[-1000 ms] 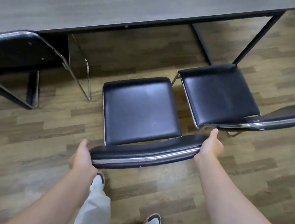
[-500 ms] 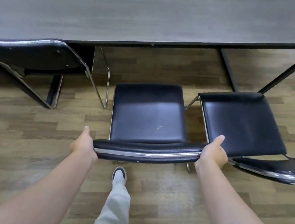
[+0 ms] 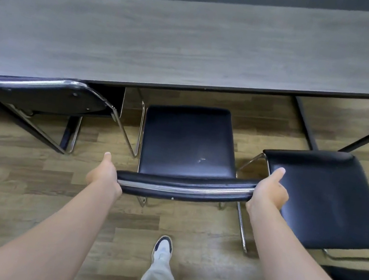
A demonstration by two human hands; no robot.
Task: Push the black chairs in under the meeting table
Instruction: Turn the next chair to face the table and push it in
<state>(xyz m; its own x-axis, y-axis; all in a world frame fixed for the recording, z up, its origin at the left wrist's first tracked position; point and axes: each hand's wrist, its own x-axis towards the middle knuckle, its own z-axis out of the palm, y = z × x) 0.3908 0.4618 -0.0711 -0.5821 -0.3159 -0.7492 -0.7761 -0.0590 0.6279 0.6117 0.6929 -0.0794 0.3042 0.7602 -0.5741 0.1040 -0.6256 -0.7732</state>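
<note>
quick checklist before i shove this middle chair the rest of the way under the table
1. Grip: left hand and right hand hold the two ends of the middle chair's backrest: ok.
2. Seat lined up with the table edge: ok, roughly square.
3. Gap to the left chair's frame: narrow, not ok.
4. Gap to the right chair: ok, but close.
5. Space under the table: cannot tell.
6. Own foot clear of the chair legs: ok.
</note>
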